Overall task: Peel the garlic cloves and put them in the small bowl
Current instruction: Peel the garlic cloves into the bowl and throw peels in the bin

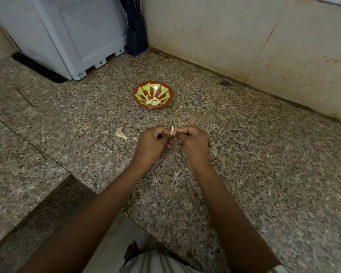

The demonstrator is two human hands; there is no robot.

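Partway through, I judge: several peeled cloves [153, 102] already in small bowl [166, 93]; loose clove [121, 134] waits unpeeled on counter [224, 154], just left of hands. Left hand [151, 141] and right hand [193, 140] both curled, pinching held clove [172, 131] between fingertips, skin sticking up. Bowl sits well beyond hands.

One head-worn wide-angle camera is covering the scene. It is looking forward and steeply down onto the speckled tabletop [254, 164], sitting close over the left hand [151, 142] and right hand [193, 141], which are meeting at mid-frame. It is facing the far corner, with the wall [234, 36] closing off the far right.
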